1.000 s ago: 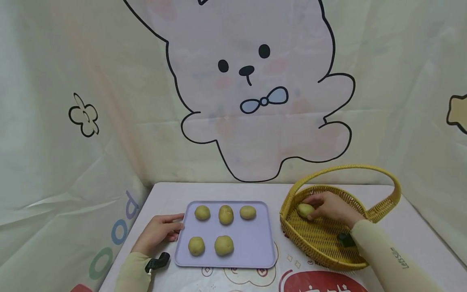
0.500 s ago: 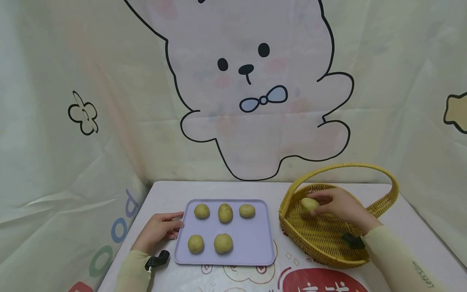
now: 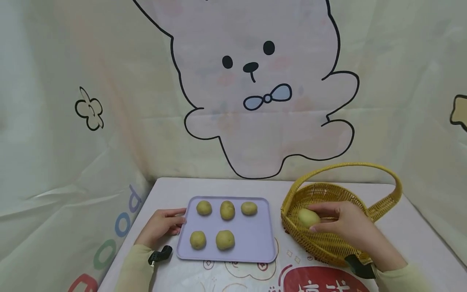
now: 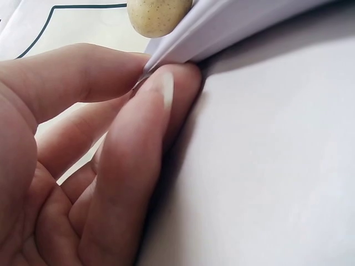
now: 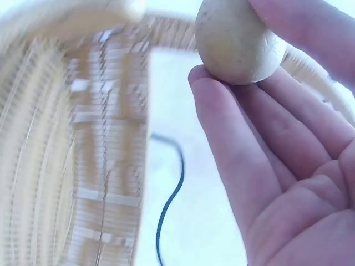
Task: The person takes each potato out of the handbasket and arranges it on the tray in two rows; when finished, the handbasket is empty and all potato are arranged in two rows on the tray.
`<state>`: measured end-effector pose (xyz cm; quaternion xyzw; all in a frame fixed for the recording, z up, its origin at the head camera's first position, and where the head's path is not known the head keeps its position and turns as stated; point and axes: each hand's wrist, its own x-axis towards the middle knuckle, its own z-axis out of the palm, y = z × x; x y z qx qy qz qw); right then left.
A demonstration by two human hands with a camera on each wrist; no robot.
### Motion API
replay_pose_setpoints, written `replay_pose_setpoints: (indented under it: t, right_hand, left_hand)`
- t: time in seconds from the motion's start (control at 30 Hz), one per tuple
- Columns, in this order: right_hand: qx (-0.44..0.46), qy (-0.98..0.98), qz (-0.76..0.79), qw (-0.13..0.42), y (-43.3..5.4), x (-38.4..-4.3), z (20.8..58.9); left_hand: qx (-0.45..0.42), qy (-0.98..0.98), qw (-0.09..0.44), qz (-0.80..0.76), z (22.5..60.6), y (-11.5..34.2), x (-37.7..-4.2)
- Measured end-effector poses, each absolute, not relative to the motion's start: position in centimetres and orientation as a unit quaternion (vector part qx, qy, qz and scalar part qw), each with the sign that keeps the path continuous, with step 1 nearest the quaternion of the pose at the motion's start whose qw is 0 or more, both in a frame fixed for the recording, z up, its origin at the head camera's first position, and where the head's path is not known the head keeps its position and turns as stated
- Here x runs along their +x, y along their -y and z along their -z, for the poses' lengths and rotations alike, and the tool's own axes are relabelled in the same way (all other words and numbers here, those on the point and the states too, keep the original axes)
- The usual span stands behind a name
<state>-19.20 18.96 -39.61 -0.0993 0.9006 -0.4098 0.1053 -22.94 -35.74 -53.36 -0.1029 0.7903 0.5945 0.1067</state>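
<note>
A round yellow potato (image 3: 308, 218) is pinched between the thumb and fingers of my right hand (image 3: 352, 225), over the woven basket (image 3: 300, 240). The right wrist view shows this potato (image 5: 236, 41) at the fingertips, with the basket wall beside it. At the left, my left hand (image 3: 160, 226) holds the edge of a lilac tray (image 3: 255, 241); up close, the tray rim (image 4: 222, 33) runs between thumb and forefinger. Several potatoes (image 3: 225, 240) lie on the tray in two rows, with the front right spot bare.
The basket's tall handle (image 3: 350, 165) arches over it. Both sleeves carry black wrist cameras (image 3: 359, 267). A white table (image 3: 171, 188) with a red printed patch (image 3: 321, 280) lies underneath, and a curtain with a cartoon bear (image 3: 251, 121) hangs behind.
My right hand has lifted the potato off the basket's bottom and drawn it slightly toward me. My left hand stays at the tray's edge.
</note>
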Motion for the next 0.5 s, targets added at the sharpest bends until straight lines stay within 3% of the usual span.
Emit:
replay_pose_setpoints:
  t: [0.23, 0.5]
  right_hand:
    - [-0.109, -0.872, 0.462, 0.119, -14.3, -18.5, 40.4]
    - [-0.135, -0.839, 0.512, 0.126, -8.8, -18.9, 43.9]
  left_hand:
    - [-0.091, -0.794, 0.104, -0.592, 53.4, 35.7, -23.2]
    - [-0.1, -0.788, 0.103, -0.599, 53.4, 35.8, -23.1]
